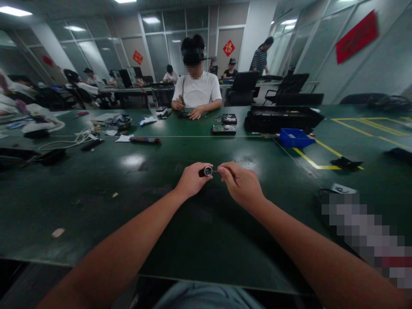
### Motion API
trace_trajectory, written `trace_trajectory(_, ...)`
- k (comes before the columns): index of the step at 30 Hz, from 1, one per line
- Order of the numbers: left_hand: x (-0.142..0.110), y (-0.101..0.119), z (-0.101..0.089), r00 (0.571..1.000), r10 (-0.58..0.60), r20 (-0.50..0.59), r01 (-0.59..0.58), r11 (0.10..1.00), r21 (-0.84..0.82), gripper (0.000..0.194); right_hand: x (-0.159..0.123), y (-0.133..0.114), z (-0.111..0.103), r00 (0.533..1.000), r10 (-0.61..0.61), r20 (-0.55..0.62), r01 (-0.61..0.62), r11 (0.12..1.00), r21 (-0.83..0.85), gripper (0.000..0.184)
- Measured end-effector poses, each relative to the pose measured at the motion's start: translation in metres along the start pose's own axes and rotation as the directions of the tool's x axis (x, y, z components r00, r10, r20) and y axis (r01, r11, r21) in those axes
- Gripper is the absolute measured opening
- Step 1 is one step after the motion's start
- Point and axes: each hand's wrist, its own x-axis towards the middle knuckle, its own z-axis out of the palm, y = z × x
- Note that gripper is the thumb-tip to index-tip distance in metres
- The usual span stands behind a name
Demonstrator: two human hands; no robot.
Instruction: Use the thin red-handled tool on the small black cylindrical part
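Observation:
In front of me, over the green table, my left hand [194, 178] is closed around a small black cylinder [208, 171]. Its round end has a silvery rim and faces me; the inside is too small to make out. My right hand [240, 182] is closed in a pinch at the same height, just to the right. From its fingertips a thin metal rod [215, 171] points left to the cylinder's rim. Whether the rod touches the rim I cannot tell. The rest of the rod is hidden in my right fingers.
Across the green table [154, 214] sits a co-worker [197, 90] with a screwdriver. Two hard drives [223, 129] lie ahead. A black tray [280, 118] and a blue bin [296, 137] stand at right. Cables [72, 141] and a dark rod-shaped tool [144, 140] lie left.

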Motion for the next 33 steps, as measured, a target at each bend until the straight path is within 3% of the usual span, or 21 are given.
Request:
trace_trajectory(24, 0.0, 0.004, -0.003, 1.0, 0.005, -0.008, -0.004, 0.999, 0.035, 0.038, -0.004, 0.001, -0.001, 0.998, -0.054, 0.02, 0.052, 0.996, 0.074, 0.021)
trace_trajectory(28, 0.0, 0.005, -0.002, 1.0, -0.013, -0.016, 0.014, 0.999, 0.034, 0.038, -0.003, 0.006, 0.006, 0.993, 0.078, -0.083, -0.053, 0.959, 0.277, 0.021)
trace_trajectory(33, 0.001, 0.004, -0.002, 1.0, 0.027, -0.006, -0.026, 0.999, 0.033, 0.038, 0.006, 0.02, 0.017, 0.941, 0.321, -0.104, -0.194, 0.766, 0.613, 0.025)
